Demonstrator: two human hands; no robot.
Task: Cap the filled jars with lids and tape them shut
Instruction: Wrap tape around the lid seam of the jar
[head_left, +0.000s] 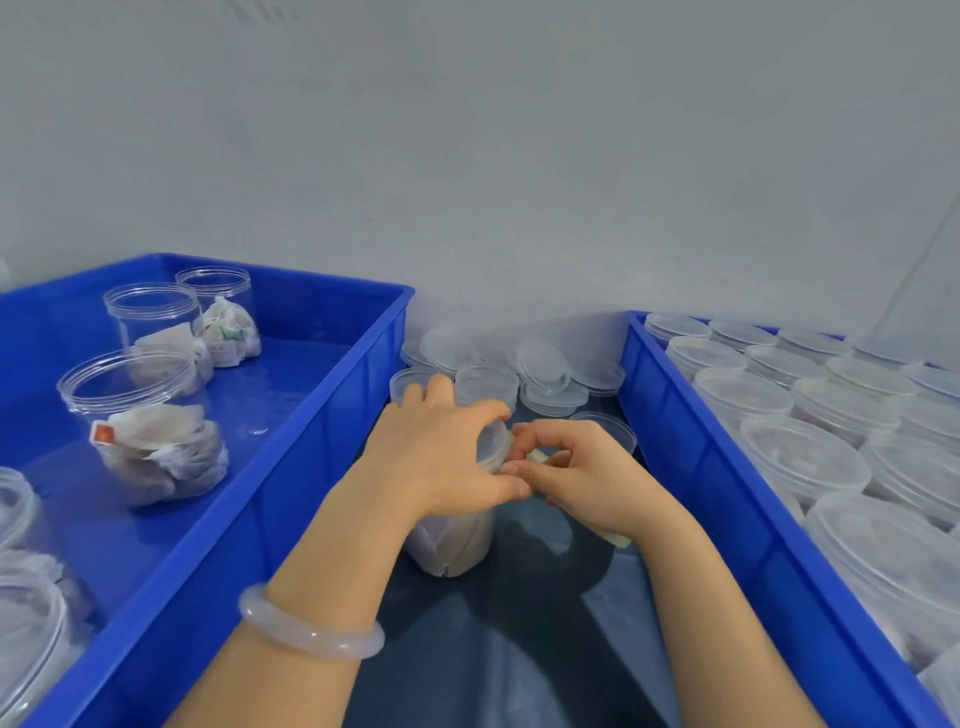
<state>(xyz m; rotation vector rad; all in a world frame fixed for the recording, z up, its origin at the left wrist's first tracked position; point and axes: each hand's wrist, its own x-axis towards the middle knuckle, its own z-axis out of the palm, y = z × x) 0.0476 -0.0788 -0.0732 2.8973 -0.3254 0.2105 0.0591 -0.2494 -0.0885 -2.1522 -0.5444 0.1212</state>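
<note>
Left hand (441, 457) is curled over the lid (493, 441) of the jar (457, 545) and grips it from above and from the left. Right hand (576, 473) pinches a pale piece of tape (537, 456) between thumb and fingertips, right against the right side of the lid rim.

The jar stands upright, long axis vertical, on the table (519, 649). It sits in the gap between the left crate (311, 467) and the right crate (701, 467), nearer the left crate's wall.

The lid-to-jar seam lies directly left of your right-hand pinch, touching it or nearly so. The next move is probably a short press leftward and downward across that seam, with your left hand bracing the jar.

Hidden or unclear:
- Your left hand covers most of the lid, so you cannot confirm that the lid is fully seated.
- The tape is small and blurred, so you cannot tell its length or whether it already adheres.
- A pale strip (618, 540) beneath your right wrist is partly covered and cannot be identified.
</note>
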